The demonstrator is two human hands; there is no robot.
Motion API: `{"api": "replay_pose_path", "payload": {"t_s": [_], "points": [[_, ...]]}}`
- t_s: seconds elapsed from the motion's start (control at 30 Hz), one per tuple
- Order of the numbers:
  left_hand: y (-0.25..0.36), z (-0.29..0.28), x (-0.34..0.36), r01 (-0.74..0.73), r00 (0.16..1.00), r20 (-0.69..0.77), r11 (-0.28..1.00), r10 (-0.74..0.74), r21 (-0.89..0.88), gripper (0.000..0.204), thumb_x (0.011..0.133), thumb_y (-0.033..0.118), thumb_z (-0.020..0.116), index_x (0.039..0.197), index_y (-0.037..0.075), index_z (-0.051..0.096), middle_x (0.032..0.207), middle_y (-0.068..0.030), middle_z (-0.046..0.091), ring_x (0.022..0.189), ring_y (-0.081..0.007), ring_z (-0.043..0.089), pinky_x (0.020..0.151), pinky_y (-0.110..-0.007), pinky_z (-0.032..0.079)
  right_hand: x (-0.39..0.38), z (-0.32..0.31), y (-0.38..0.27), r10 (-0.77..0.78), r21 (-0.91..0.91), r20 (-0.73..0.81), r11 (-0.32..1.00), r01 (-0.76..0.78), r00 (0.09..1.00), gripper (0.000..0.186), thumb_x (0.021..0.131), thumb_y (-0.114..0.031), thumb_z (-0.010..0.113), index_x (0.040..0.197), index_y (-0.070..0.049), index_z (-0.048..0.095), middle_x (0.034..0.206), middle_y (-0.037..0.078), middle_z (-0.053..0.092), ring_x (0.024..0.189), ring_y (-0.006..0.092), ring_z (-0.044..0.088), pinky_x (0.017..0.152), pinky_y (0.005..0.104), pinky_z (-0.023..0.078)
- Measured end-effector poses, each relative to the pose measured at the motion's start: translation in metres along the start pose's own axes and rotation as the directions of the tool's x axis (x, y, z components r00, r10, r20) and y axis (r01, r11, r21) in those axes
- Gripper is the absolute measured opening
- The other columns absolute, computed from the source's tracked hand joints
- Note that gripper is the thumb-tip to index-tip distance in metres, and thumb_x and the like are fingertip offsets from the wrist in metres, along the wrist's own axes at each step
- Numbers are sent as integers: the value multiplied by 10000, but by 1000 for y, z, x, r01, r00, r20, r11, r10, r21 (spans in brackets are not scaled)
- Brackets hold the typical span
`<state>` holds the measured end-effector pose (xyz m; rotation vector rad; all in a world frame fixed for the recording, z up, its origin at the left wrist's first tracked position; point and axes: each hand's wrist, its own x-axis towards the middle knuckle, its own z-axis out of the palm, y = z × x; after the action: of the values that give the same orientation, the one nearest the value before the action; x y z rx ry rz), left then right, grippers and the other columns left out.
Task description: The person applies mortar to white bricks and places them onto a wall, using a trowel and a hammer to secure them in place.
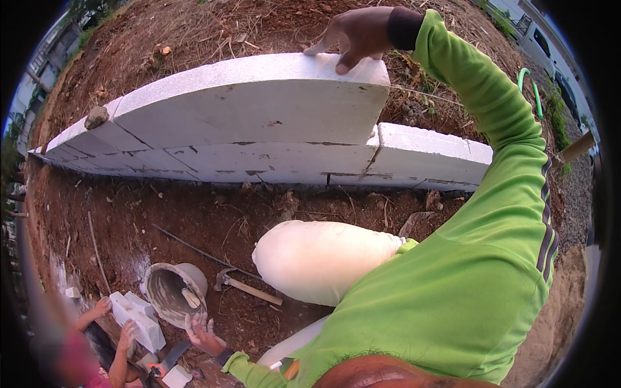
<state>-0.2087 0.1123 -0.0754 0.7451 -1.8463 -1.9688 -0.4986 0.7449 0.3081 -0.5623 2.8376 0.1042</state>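
Note:
My right hand (354, 37) reaches to the top of a low wall of white blocks. It grips the upper edge of the end white block (259, 110) in the top course, thumb and fingers apart across its narrow top. A green sleeve and a dark cuff lead to it. My left hand (206, 334) is low in the view, fingers spread and nothing seen in it. Close by its fingertips stands a grey mortar-smeared bucket (199, 279), tilted, with a pale object inside. A hammer with a wooden handle (253, 290) lies on the soil beside the bucket.
A lower white block (432, 152) continues the wall at right. A stuffed white sack (323, 258) and a thin rod (194, 246) lie on the red soil. At lower left, a co-worker's hands (128, 333) touch a white block (137, 318). A stone (96, 117) sits on the wall.

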Motion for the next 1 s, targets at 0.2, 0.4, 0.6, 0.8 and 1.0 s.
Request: {"api": "replay_pose_path", "payload": {"t_s": [0.2, 0.4, 0.6, 0.8, 1.0], "points": [[-6, -12, 0, -40, 999, 31, 998, 42, -50, 525, 1033, 293, 590, 1475, 41, 459, 1244, -136, 637, 1081, -264, 679, 839, -339, 516, -4, 0, -32, 163, 133, -55, 979, -155, 985, 740, 823, -283, 844, 1492, -191, 542, 1097, 185, 750, 897, 272, 760, 786, 391, 640], [10, 9, 0, -50, 998, 29, 996, 52, -70, 495, 1041, 277, 600, 1442, 15, 474, 1223, -151, 650, 1066, -272, 694, 812, -326, 567, 2, 0, -4, 28, 133, 44, 991, -33, 999, 673, 817, -440, 817, 1400, -157, 635, 1073, 167, 742, 896, 271, 717, 856, 402, 560], [12, 8, -1, -63, 998, -3, 992, 63, -106, 487, 1032, 217, 612, 1440, -12, 474, 1213, -158, 663, 1054, -288, 707, 815, -343, 587, -6, -11, -22, 62, 51, -7, 997, -62, 998, 668, 800, -478, 833, 1352, -139, 672, 1010, 152, 758, 894, 256, 721, 854, 390, 556], [25, 1, -11, -88, 996, -35, 992, 85, -90, 491, 1017, 207, 635, 1421, -38, 501, 1190, -164, 669, 1036, -283, 721, 791, -337, 607, 8, 13, 2, 162, 158, -64, 976, -150, 985, 747, 820, -189, 819, 1502, -143, 518, 1208, 184, 701, 1130, 295, 685, 1009, 427, 536], [28, 5, -12, -129, 992, -26, 987, 127, -96, 479, 1011, 215, 646, 1397, -46, 536, 1157, -155, 684, 996, -250, 733, 768, -314, 623, -12, 5, -36, -96, -191, -323, 981, 35, 942, 611, 909, -183, 743, 1484, -138, 540, 1237, 201, 693, 1181, 333, 660, 996, 432, 520]]}}
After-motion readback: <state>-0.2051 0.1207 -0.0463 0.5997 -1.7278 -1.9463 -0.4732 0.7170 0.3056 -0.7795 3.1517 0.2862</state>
